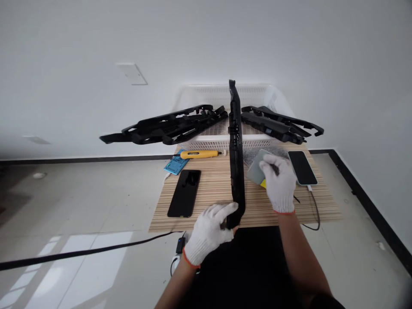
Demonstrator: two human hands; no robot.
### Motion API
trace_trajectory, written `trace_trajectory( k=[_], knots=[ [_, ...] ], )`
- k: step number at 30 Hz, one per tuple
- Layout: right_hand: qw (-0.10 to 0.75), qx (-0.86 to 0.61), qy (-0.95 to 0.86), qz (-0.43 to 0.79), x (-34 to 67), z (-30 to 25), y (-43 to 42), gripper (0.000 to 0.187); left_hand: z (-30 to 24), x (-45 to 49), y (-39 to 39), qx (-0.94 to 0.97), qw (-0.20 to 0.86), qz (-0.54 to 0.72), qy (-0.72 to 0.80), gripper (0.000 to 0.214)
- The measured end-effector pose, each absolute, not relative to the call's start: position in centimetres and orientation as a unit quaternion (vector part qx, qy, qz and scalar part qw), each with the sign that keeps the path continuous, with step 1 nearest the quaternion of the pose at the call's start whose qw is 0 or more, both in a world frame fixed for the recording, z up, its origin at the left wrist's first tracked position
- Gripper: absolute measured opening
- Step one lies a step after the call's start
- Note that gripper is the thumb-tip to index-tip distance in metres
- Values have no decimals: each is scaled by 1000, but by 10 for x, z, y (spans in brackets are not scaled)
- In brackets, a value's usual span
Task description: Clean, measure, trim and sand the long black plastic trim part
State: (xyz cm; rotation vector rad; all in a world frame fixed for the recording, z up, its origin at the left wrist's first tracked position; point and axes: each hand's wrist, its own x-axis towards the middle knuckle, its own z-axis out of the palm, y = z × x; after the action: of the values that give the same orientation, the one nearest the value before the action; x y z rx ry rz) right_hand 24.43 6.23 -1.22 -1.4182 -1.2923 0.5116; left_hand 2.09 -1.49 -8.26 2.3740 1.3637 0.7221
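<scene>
Black plastic strip [236, 150], long, narrow and notched along its side, running up the middle of the striped desk [212, 184] from the near edge, its top over the white lattice basket [257, 138]! The left hand [210, 229], in white knit, has its lower end, fingers closed round it. Right of the strip, the right hand [280, 182] bends its fingers over a flat grey pad [255, 169]; pinching or not, I can't tell. Far left corner: a yellow tool [206, 154], dark label too small to read.
</scene>
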Motion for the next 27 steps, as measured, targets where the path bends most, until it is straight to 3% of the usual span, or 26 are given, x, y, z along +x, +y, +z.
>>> trace_trajectory(
  k=[4, 7, 9, 13, 16, 18, 21, 23, 27],
  knots=[
    [479, -546, -623, 291, 243, -12, 63, 12, -86, 21, -14, 825, 164, 252, 478, 53],
    [561, -612, -532, 162, 244, -14, 64, 18, -88, 22, -12, 821, 164, 272, 474, 57],
    [576, -612, -514, 170, 243, -15, 64, 21, -89, 23, -10, 820, 162, 280, 472, 58],
    [428, -518, -697, 251, 239, -18, 60, 14, -89, 25, -10, 819, 162, 272, 478, 58],
    [390, -516, -722, 246, 239, -16, 56, 15, -87, 24, -9, 818, 176, 267, 479, 57],
    [344, -507, -743, 270, 243, -13, 55, 23, -86, 24, -9, 817, 184, 271, 474, 57],
    [278, -482, -771, 309, 252, -9, 58, 58, -85, 24, -8, 815, 187, 280, 471, 56],
    [277, -480, -769, 320, 257, -9, 62, 68, -84, 24, -8, 815, 184, 279, 474, 55],
    [380, -563, -692, 244, 259, -8, 68, 48, -82, 26, -6, 810, 183, 276, 485, 57]
  ],
)
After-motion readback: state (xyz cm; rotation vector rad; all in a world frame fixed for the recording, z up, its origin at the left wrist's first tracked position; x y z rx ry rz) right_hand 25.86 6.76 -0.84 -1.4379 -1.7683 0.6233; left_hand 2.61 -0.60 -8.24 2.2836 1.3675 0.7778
